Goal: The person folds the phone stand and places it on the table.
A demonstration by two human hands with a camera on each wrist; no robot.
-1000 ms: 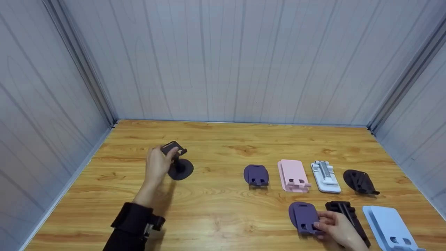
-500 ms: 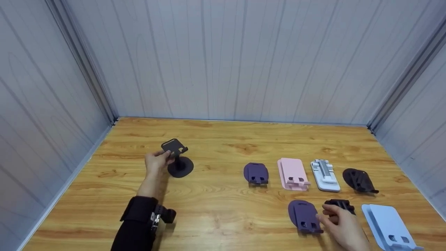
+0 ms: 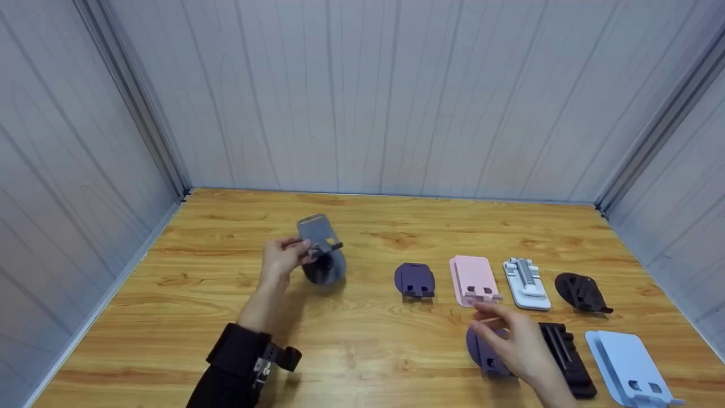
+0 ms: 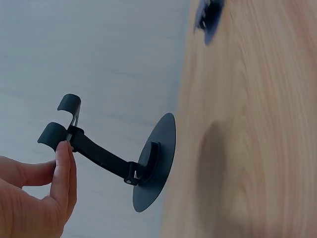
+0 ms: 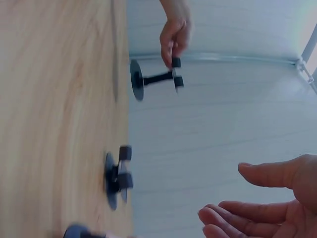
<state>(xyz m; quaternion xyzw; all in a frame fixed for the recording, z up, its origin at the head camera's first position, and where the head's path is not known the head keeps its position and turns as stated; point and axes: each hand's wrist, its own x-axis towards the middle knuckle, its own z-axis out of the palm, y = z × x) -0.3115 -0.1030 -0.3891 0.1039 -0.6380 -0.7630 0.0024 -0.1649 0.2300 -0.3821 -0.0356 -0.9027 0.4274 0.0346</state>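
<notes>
My left hand (image 3: pixel 280 262) pinches the lower lip of a dark phone stand (image 3: pixel 316 228) between thumb and fingers. In the left wrist view the stand's round base (image 4: pixel 167 148) is tilted and hangs clear of the table, its arm unfolded. My right hand (image 3: pixel 518 345) hovers over a folded purple phone stand (image 3: pixel 481 357) and hides part of it. Its thumb and fingers are spread apart with nothing between them, as the right wrist view of the hand (image 5: pixel 267 213) also shows.
Other folded phone stands lie on the wooden table (image 3: pixel 362 362): purple (image 3: pixel 416 279), pink (image 3: pixel 474 277), white (image 3: pixel 527 283), dark round-based (image 3: pixel 582 292), black (image 3: pixel 572 362) and light blue (image 3: pixel 631 362). Panel walls (image 3: pixel 362 102) enclose the back and sides.
My left hand has lifted the dark phone stand off the table and carried it right. My right hand has let go of the front purple stand and risen to the upper left.
</notes>
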